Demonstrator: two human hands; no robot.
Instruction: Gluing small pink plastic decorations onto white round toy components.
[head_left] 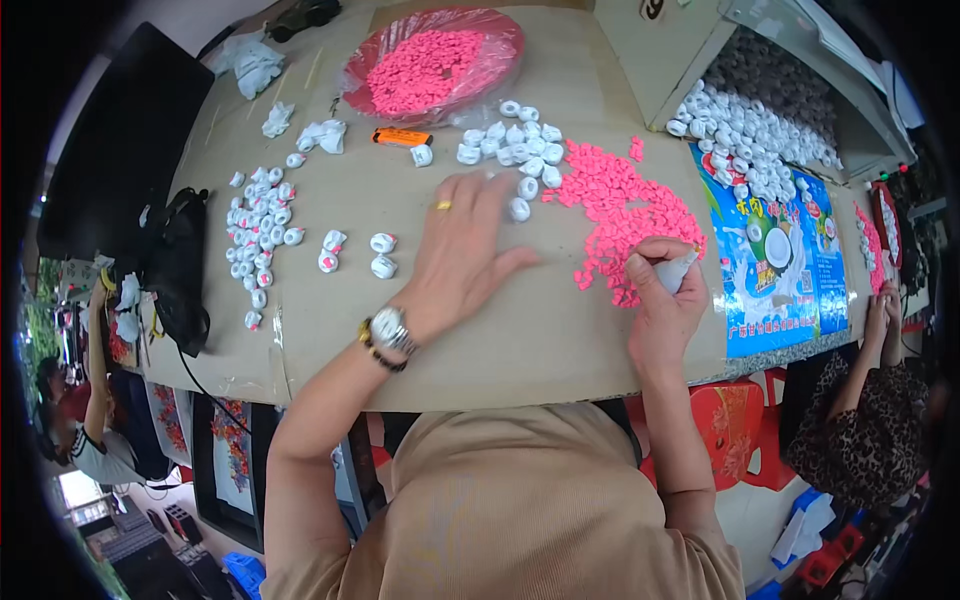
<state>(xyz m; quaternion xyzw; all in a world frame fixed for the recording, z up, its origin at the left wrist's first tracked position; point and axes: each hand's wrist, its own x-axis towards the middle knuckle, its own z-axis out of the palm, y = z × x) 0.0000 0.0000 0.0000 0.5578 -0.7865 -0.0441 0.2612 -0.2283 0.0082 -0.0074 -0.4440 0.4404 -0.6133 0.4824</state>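
My brown tabletop (560,345) fills the middle of the frame. At the upper right stands a pale box (655,62), open on its right, with a heap of white rounded pieces (750,125) spilling out onto a blue printed sheet (800,290). A red bowl (500,65) lined with clear film sits at top centre, holding small pink bits. More of these lie loose in a pink pile (620,195) right of centre.

My left hand (465,245) is over the middle of the table, blurred, thumb spread well away from my fingers; I can't tell whether my fingertips touch the white cluster (510,145) just above and right of them. My right hand (668,310) is at the lower right edge of the pink pile, thumb and fingers clamped together on a white cone (675,273), its narrow end pointing to the upper right.

Left of centre lies a group of white pieces (263,235), several showing pink spots. Between it and my left hand are two smaller pairs (383,256), each one piece above another. A watch (390,327) circles my left wrist, an orange strip (402,138) lies below the bowl, and one finger wears a gold ring (444,205).
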